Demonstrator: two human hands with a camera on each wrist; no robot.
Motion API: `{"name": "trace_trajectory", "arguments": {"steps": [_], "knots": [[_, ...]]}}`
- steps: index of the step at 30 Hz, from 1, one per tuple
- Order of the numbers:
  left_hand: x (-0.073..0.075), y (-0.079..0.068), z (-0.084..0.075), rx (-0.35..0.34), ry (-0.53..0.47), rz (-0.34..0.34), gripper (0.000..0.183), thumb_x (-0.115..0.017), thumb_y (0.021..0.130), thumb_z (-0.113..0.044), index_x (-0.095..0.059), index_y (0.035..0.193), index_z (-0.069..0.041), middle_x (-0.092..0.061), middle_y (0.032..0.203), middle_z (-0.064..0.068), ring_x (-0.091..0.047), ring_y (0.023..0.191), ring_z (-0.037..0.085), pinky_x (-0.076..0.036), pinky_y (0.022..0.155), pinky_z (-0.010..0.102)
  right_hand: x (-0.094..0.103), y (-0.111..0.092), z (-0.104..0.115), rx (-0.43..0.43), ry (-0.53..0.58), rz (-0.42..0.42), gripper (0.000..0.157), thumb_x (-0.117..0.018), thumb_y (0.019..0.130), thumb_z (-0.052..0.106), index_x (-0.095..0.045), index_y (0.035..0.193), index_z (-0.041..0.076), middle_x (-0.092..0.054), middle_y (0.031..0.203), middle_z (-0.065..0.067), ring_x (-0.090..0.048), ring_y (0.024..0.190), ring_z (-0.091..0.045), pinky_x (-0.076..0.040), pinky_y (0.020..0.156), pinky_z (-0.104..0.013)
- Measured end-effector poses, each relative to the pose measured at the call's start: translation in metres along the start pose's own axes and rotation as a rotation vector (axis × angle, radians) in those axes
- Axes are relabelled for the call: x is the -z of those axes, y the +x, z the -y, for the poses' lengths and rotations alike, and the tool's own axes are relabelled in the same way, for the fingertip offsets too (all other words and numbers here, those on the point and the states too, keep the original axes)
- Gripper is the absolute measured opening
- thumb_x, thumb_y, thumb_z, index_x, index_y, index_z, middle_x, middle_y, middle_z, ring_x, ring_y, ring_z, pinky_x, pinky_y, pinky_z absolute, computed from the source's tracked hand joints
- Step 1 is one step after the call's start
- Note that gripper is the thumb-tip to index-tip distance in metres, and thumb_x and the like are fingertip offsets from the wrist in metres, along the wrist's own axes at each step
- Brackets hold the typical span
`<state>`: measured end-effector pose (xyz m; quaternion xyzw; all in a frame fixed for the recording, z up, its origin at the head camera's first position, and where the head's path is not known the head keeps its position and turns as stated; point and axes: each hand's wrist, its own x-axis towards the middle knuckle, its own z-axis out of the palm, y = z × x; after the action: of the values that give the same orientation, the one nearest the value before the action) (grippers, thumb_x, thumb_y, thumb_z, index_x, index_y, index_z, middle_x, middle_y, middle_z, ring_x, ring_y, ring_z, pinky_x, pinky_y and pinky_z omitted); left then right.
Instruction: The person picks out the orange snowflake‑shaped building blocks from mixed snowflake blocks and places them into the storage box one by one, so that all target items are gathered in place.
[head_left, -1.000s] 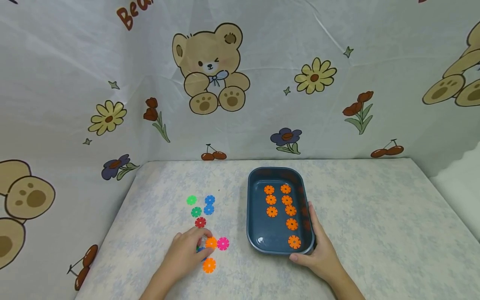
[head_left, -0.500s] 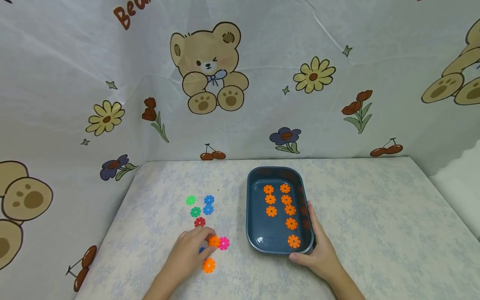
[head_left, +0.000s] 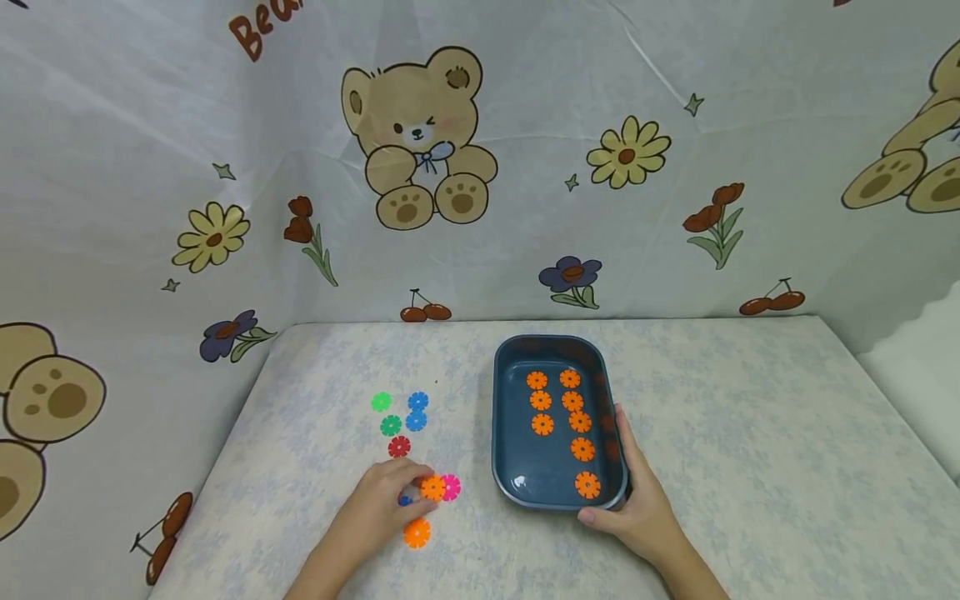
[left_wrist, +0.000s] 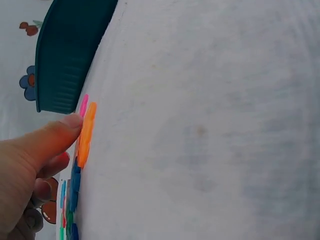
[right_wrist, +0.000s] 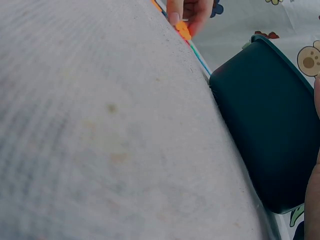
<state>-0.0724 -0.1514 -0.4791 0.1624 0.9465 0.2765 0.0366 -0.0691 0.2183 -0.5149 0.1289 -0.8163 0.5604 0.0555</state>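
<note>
My left hand (head_left: 378, 508) pinches an orange notched plastic disc (head_left: 433, 488) between thumb and fingers. This disc overlaps a pink disc (head_left: 452, 487) in the head view. Under the hand a blue disc (head_left: 406, 501) shows only in part. Nearer to me lies another orange disc (head_left: 417, 533). My right hand (head_left: 637, 508) holds a dark blue tray (head_left: 543, 497) by its right side, thumb at the near corner. Several orange discs lie flat in two rough columns inside it. In the right wrist view the tray (right_wrist: 265, 120) hides most of that hand.
Beyond my left hand lie a red disc (head_left: 399, 447), a dark green disc (head_left: 391, 425), a light green disc (head_left: 382, 402) and two blue discs (head_left: 417, 411). A bear-print cloth (head_left: 510, 250) stands behind the pale table (head_left: 765, 433).
My left hand has shifted slightly right with the orange disc, which now covers part of the pink disc. My right hand and the tray stay in place.
</note>
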Motion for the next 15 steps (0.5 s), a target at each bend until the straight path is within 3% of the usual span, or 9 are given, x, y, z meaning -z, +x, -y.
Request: {"name": "trace_trajectory", "arguments": {"steps": [6, 10, 15], "knots": [[0.008, 0.007, -0.009, 0.008, -0.145, -0.075, 0.03, -0.086, 0.078, -0.022, -0.07, 0.103, -0.024, -0.058, 0.09, -0.017, -0.052, 0.074, 0.008, -0.047, 0.065, 0.017, -0.001, 0.0, 0.0, 0.01, 0.0, -0.004, 0.135, -0.093, 0.061, 0.01, -0.001, 0.161, 0.018, -0.003, 0.169, -0.001, -0.014, 0.148, 0.008, -0.017, 0.108, -0.001], [0.015, 0.02, -0.025, 0.009, -0.221, -0.097, 0.03, -0.086, 0.077, -0.024, -0.069, 0.102, -0.028, -0.058, 0.089, -0.019, -0.049, 0.069, 0.011, -0.043, 0.06, 0.018, 0.0, 0.0, 0.0, 0.005, -0.003, -0.001, 0.137, -0.093, 0.06, 0.01, -0.001, 0.161, 0.019, -0.003, 0.169, -0.006, -0.013, 0.148, 0.008, -0.017, 0.109, -0.001], [0.018, 0.04, -0.052, -0.021, -0.246, -0.086, 0.029, -0.084, 0.079, -0.03, -0.07, 0.104, -0.026, -0.059, 0.091, -0.016, -0.045, 0.067, 0.008, -0.041, 0.056, 0.019, 0.0, 0.001, 0.002, -0.001, -0.004, 0.001, 0.137, -0.093, 0.06, 0.01, -0.001, 0.161, 0.021, -0.003, 0.168, -0.008, -0.013, 0.148, 0.008, -0.017, 0.108, -0.001]]}}
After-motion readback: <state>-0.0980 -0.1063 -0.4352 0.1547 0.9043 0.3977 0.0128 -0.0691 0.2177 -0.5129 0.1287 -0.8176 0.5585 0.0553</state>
